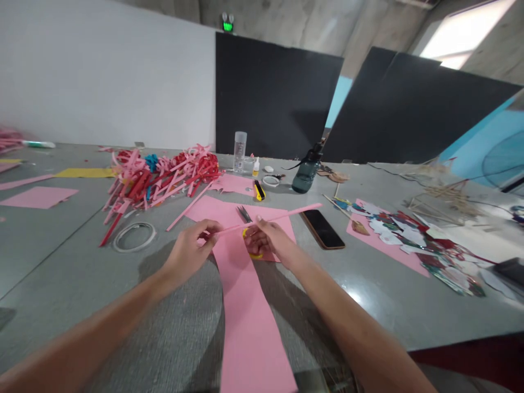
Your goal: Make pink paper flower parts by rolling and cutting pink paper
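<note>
A narrow pink paper strip [301, 209] stretches between my two hands, rising toward the right. My left hand [192, 243] pinches its left end. My right hand [266, 237] grips it further along between thumb and fingers, and the free end sticks out past that hand. Beneath the right hand lie scissors [244, 214] with yellow handles, partly hidden by the fingers. A long pink paper sheet [251, 322] runs from under the hands toward me. Another pink sheet [208, 207] lies flat behind them.
Left stands a heap of pink and red paper strips [164, 177], with a tape-like white ring [134, 237] before it. A yellow cutter [259, 191], glue bottle [256, 167], clear bottle [239, 152] and dark bottle [307, 173] stand behind. Right are a phone [323, 229] and paper cutouts [409, 234].
</note>
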`<state>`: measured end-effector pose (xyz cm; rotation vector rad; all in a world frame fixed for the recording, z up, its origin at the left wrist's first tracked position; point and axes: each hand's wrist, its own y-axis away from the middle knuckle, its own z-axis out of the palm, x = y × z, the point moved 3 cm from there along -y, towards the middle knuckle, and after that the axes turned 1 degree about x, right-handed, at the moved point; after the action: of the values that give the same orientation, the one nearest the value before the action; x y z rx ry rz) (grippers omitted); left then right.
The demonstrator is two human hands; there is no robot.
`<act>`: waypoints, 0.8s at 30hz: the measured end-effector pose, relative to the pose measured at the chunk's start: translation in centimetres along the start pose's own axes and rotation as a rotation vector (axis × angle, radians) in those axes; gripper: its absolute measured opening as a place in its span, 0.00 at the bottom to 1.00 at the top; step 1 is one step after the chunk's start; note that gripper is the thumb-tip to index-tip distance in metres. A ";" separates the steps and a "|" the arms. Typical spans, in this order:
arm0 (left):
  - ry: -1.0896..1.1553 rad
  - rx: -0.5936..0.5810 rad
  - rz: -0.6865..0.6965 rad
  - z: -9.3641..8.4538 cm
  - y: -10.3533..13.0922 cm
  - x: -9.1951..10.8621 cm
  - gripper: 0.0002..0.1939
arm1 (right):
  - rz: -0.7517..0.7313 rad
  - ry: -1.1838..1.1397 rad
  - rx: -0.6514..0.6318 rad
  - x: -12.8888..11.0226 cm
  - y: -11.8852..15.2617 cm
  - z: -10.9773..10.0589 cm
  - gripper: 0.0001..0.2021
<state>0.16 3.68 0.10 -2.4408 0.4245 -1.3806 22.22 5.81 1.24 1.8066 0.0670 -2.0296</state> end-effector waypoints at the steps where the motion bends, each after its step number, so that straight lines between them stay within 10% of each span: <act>1: -0.008 0.012 0.009 -0.1 0.0 -0.1 0.09 | 0.011 0.059 -0.051 0.0 0.1 0.3 0.25; 11: -0.146 0.118 0.336 0.3 0.0 0.2 0.10 | -0.859 1.020 0.216 -1.8 1.4 1.1 0.06; 16: -0.221 0.020 0.524 0.3 0.8 1.8 0.12 | -0.869 1.177 0.114 -0.7 0.6 1.3 0.11; 24: -0.164 -0.031 0.464 -0.1 0.8 2.0 0.12 | -0.946 1.186 0.016 -0.2 0.3 1.8 0.08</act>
<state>1.02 2.15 1.37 -2.2582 0.9053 -0.9776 20.62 5.06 1.73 3.0424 1.4372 -0.9633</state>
